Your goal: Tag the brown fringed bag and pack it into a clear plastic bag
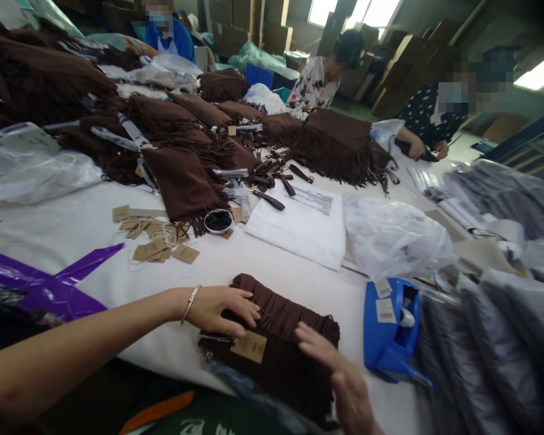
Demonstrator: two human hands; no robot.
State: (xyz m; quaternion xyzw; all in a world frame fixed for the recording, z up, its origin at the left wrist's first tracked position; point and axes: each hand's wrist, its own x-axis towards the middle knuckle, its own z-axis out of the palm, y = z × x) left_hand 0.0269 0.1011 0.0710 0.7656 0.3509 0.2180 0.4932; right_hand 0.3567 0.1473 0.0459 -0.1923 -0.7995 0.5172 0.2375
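A dark brown fringed bag (pixel 294 368) lies at the near edge of the table, its gathered fringe (pixel 276 308) along the far side. A tan card tag (pixel 250 347) rests on it. My left hand (pixel 224 308), with a silver bangle at the wrist, lies on the bag and fringe beside the tag, fingers spread. Over the bag's right part is my right hand (pixel 335 368), fingers extended and partly blurred; whether it touches the bag is hard to tell. Clear plastic (pixel 254 393) runs along the bag's near side.
Tan tags (pixel 156 241) and a small round dish (pixel 218 221) lie beyond my left hand. A blue tape dispenser (pixel 390 326), plastic bags (pixel 396 235) and wrapped packs (pixel 476 338) are at right. Brown bags (pixel 185 181) are heaped behind; three people stand at the far side.
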